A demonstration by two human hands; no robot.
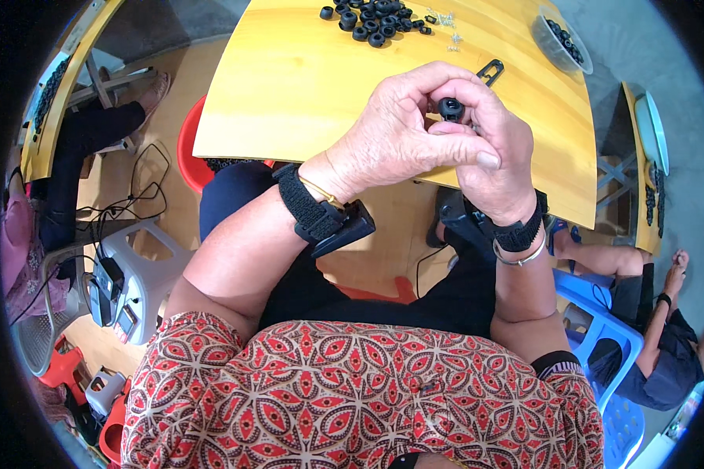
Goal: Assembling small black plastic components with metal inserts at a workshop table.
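A small round black cord lock (450, 109), with a hole in its side, sits between my two hands above the near right part of the yellow wooden table (305, 86). My left hand (403, 129) curls around it from the left, its thumb stretched across toward my right palm. From the other side, my right hand (502, 144) grips it with bent fingers. The fingertips overlap, so part of the cord lock is hidden. Just beyond my right fingers, a flat black slotted piece (490, 73) sticks out; its lower end is out of sight.
Loose black cord-lock parts (379, 19) are heaped at the table's far side, beside small silvery springs (455, 39). A clear bowl (562, 43) at the far right corner holds more black parts. Red (192, 144) and blue (622, 344) plastic seats stand near; people sit both sides.
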